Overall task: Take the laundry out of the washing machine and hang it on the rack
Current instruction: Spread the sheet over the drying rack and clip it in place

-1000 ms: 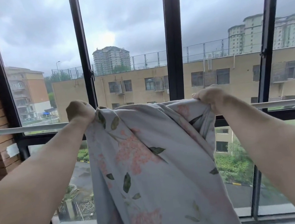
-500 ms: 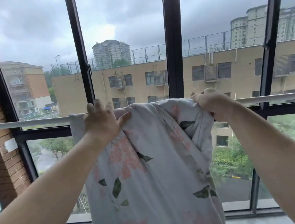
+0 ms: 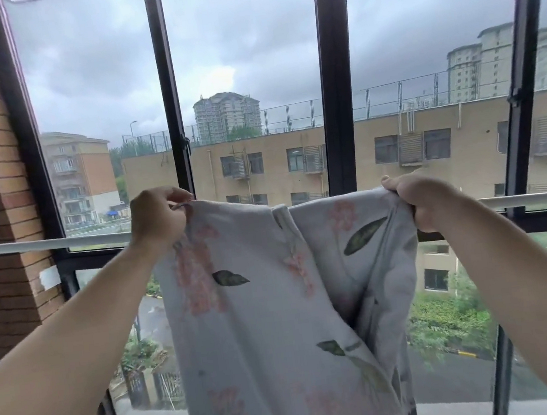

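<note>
Evidently soft and limp, the floral sheet sags between the left hand and right hand, each gripping a top corner above the rack rail.

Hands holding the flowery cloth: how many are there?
2. The left hand grips the top left corner of the flowery cloth; the right hand grips its top right, both by the white rail.

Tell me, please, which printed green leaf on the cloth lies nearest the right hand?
The large slanted leaf close beside the right hand; the others sit lower or further left on the cloth.
</note>
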A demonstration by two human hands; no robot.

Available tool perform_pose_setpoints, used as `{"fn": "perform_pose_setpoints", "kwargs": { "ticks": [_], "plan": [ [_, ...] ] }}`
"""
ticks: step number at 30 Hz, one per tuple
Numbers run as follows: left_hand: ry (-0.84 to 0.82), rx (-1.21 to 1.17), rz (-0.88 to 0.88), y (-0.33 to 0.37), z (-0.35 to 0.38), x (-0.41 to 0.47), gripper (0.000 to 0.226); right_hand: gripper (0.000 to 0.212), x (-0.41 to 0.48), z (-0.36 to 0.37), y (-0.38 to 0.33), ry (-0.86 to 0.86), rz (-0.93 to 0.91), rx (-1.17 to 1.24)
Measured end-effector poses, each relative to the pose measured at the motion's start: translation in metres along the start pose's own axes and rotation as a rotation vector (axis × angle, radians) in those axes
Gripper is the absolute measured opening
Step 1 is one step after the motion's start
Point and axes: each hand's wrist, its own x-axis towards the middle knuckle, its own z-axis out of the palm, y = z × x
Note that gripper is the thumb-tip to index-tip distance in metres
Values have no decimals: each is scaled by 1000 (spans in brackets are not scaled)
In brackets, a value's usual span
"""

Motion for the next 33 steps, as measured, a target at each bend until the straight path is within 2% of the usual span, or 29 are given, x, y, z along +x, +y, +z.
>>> {"fn": "perform_pose_setpoints", "kwargs": {
  "ticks": [3,5,8,11,15,17,18,20,24,28,33],
  "plan": [
    [109,13,-70,-17,-9,11,24,16,9,-8,-2,64,-14,28],
    [180,62,-153,-34,-15,13,29,21,16,-15,1,163,-60,-8],
    [190,275,-175,-45,-10,1,27,23,21,-20,10,227,-141,-180],
    [117,450,10,-24,13,-22,33,20,22,-16,15,191,-134,-294],
    [-69,272,406,22,44,-45,26,25,20,-12,14,212,-146,-317],
    [-242,295,528,37,62,-53,49,22,18,-14,16,226,-198,-392],
    [-311,318,543,42,70,-55,59,19,14,-16,17,240,-233,-460],
    [-369,323,527,46,84,-59,64,15,7,-22,19,275,-322,-619],
    [-296,201,498,40,91,-57,43,7,1,-44,27,440,-447,-923],
    [-254,192,545,23,90,-51,37,11,10,-71,30,507,-441,-911],
    [-180,215,587,17,92,-56,36,11,20,-107,12,637,-444,-606]
  ]
}}
